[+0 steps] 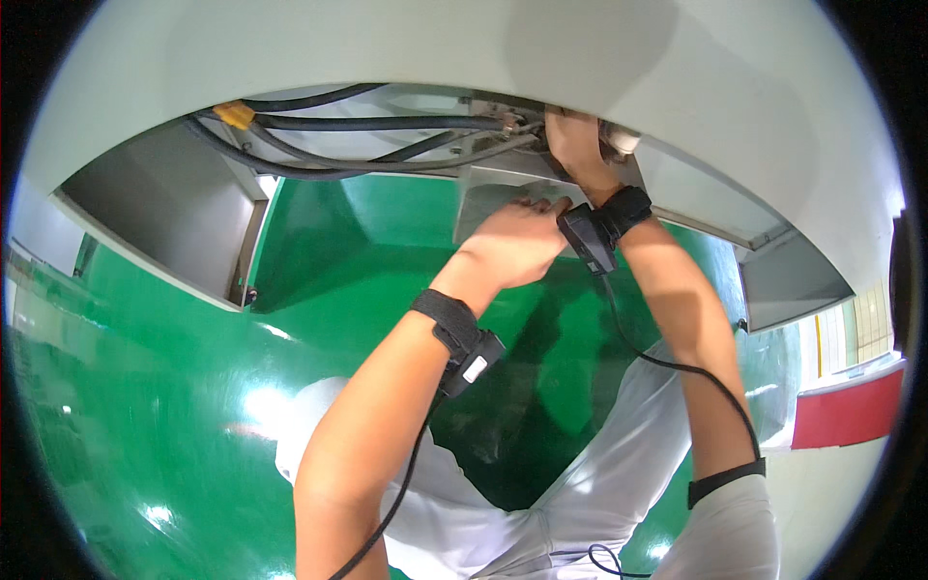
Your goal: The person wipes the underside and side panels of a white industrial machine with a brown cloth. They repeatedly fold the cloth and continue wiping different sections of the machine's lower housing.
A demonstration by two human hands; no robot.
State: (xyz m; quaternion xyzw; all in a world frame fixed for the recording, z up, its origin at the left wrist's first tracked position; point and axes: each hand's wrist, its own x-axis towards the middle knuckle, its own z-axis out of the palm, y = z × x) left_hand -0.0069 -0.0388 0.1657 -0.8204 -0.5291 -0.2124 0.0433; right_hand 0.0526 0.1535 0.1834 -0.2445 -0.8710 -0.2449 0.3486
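Observation:
My left hand (514, 242) is raised below the open underside of a large white machine housing (416, 43). Its fingers are curled in, and whatever they may hold is hidden. Just behind it is a pale, shiny flat panel (474, 205). Reaching up into the opening, my right hand (575, 140) is beside metal fittings (512, 123) where cables end. The housing's edge hides its fingertips. Close by on its right is a white cylindrical part (622, 141).
Several black hoses or cables (377, 124) cross the opening, bundled by a yellow band (234, 115). Metal side panels (184, 213) flank it above a glossy green floor (319, 329). A black wrist device (590, 237) with a trailing cable is strapped to each forearm.

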